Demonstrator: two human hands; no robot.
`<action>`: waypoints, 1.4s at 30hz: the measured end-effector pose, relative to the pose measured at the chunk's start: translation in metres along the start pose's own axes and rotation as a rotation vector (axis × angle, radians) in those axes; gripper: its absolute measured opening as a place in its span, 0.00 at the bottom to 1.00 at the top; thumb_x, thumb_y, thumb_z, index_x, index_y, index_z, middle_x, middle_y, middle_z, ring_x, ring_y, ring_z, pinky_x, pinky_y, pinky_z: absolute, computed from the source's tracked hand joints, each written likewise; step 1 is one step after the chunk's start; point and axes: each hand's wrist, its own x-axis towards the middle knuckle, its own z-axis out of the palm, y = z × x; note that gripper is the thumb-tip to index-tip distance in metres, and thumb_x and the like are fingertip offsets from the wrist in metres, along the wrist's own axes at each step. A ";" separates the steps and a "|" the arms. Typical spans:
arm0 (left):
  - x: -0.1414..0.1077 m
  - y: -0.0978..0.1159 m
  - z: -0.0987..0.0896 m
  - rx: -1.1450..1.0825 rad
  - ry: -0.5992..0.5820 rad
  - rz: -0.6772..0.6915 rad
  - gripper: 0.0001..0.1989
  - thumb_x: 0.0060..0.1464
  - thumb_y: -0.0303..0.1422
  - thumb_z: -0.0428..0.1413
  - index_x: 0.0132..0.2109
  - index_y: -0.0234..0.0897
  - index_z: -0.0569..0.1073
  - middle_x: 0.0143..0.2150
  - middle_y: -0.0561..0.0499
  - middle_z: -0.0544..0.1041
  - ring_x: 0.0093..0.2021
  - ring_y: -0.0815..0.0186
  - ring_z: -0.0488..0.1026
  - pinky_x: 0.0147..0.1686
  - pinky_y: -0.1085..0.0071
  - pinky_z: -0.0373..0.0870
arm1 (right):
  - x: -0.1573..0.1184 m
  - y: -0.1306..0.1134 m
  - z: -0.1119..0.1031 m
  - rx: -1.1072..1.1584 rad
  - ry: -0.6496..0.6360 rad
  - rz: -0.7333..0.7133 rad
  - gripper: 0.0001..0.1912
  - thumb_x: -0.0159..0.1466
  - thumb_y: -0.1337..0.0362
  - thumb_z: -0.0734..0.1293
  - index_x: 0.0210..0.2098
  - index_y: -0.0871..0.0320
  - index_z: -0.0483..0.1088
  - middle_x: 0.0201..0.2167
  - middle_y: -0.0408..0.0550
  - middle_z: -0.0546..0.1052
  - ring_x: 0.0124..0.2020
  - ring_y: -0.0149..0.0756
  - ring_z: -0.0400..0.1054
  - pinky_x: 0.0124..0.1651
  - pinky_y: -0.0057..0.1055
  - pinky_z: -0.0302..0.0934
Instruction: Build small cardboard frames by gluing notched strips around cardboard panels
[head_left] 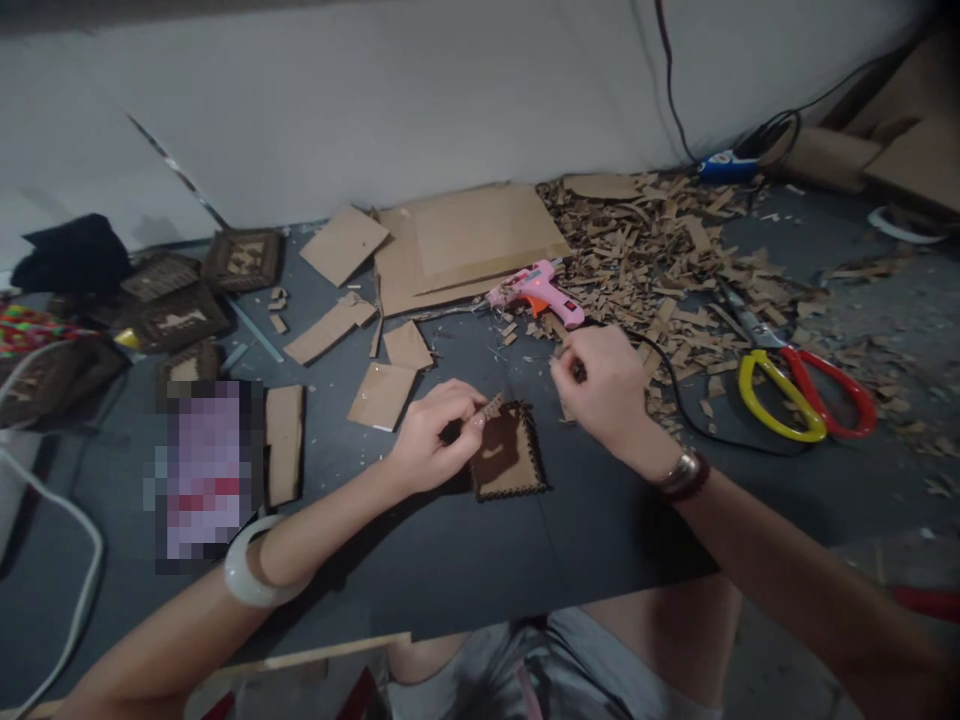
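Observation:
My left hand [442, 435] pinches a small cardboard piece [491, 408] between thumb and fingers. Under that piece, a square cardboard panel [517, 465] with a dark corrugated border lies flat on the table; my left hand's shadow falls across it. Up and to the right of the panel, my right hand [604, 385] is raised with its fingers curled closed. Whatever may be in those fingers is too small or hidden to make out. Behind my right hand a pink glue gun [551, 292] rests on its side, its red light lit.
Cardboard scraps [660, 260] are heaped at the back right, beside large scissors [787, 390]. Flat cardboard sheets [480, 235] lie along the wall. Finished-looking dark frames [244, 260] stand at the left near a blurred purple item [206, 470]. A black cord [690, 405] crosses the right side.

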 end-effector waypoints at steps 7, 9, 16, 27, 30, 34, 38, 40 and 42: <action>0.001 -0.004 -0.003 -0.131 -0.071 -0.141 0.14 0.60 0.31 0.45 0.27 0.36 0.65 0.31 0.46 0.76 0.33 0.67 0.71 0.34 0.70 0.67 | 0.009 0.015 -0.003 -0.073 0.010 0.058 0.14 0.50 0.79 0.56 0.30 0.55 0.61 0.30 0.49 0.67 0.35 0.43 0.61 0.35 0.40 0.59; 0.002 -0.004 -0.003 -0.168 -0.080 -0.159 0.15 0.61 0.33 0.45 0.26 0.36 0.65 0.32 0.46 0.76 0.33 0.67 0.71 0.34 0.71 0.66 | 0.008 0.005 -0.007 0.046 0.012 -0.065 0.13 0.52 0.79 0.56 0.31 0.55 0.61 0.30 0.48 0.68 0.35 0.42 0.63 0.37 0.41 0.60; 0.001 -0.004 -0.004 -0.281 -0.120 -0.150 0.16 0.62 0.37 0.45 0.27 0.36 0.63 0.34 0.46 0.74 0.35 0.67 0.70 0.37 0.69 0.66 | -0.001 -0.025 -0.014 0.340 -0.081 -0.346 0.07 0.61 0.69 0.62 0.40 0.55 0.63 0.36 0.49 0.72 0.39 0.38 0.64 0.41 0.38 0.63; 0.001 -0.005 -0.004 -0.332 -0.135 -0.159 0.15 0.62 0.39 0.45 0.32 0.34 0.69 0.34 0.45 0.74 0.36 0.65 0.70 0.38 0.68 0.67 | -0.004 -0.028 -0.013 0.514 -0.174 -0.326 0.04 0.63 0.71 0.62 0.38 0.57 0.65 0.34 0.46 0.76 0.36 0.34 0.64 0.41 0.34 0.65; 0.001 -0.006 -0.002 -0.305 -0.122 -0.165 0.12 0.61 0.37 0.48 0.36 0.34 0.70 0.33 0.47 0.74 0.34 0.67 0.70 0.36 0.70 0.67 | -0.005 -0.030 -0.013 0.523 -0.189 -0.322 0.03 0.64 0.70 0.62 0.37 0.57 0.65 0.33 0.46 0.75 0.36 0.34 0.63 0.41 0.32 0.66; 0.002 -0.007 0.000 -0.245 -0.112 -0.189 0.11 0.60 0.34 0.49 0.32 0.33 0.70 0.29 0.49 0.73 0.31 0.69 0.69 0.34 0.73 0.66 | -0.004 -0.032 -0.015 0.533 -0.234 -0.325 0.04 0.64 0.71 0.60 0.35 0.58 0.65 0.32 0.46 0.75 0.36 0.34 0.62 0.41 0.32 0.65; 0.004 -0.004 0.000 -0.202 -0.111 -0.245 0.10 0.58 0.32 0.50 0.30 0.33 0.71 0.26 0.51 0.72 0.28 0.71 0.68 0.31 0.75 0.65 | -0.001 -0.033 -0.014 0.531 -0.334 -0.297 0.06 0.66 0.71 0.57 0.34 0.58 0.63 0.31 0.48 0.72 0.37 0.36 0.61 0.42 0.34 0.65; 0.004 -0.003 0.000 -0.188 -0.114 -0.281 0.10 0.57 0.32 0.51 0.30 0.33 0.71 0.25 0.52 0.72 0.27 0.71 0.68 0.30 0.76 0.64 | -0.001 -0.032 -0.013 0.545 -0.375 -0.290 0.07 0.66 0.71 0.56 0.34 0.58 0.62 0.31 0.49 0.71 0.38 0.37 0.60 0.42 0.34 0.64; 0.005 -0.002 0.000 -0.185 -0.114 -0.302 0.10 0.57 0.32 0.51 0.29 0.32 0.71 0.25 0.52 0.72 0.27 0.71 0.68 0.30 0.76 0.63 | -0.002 -0.032 -0.012 0.561 -0.401 -0.293 0.07 0.66 0.71 0.55 0.34 0.58 0.61 0.31 0.49 0.69 0.39 0.37 0.59 0.41 0.34 0.64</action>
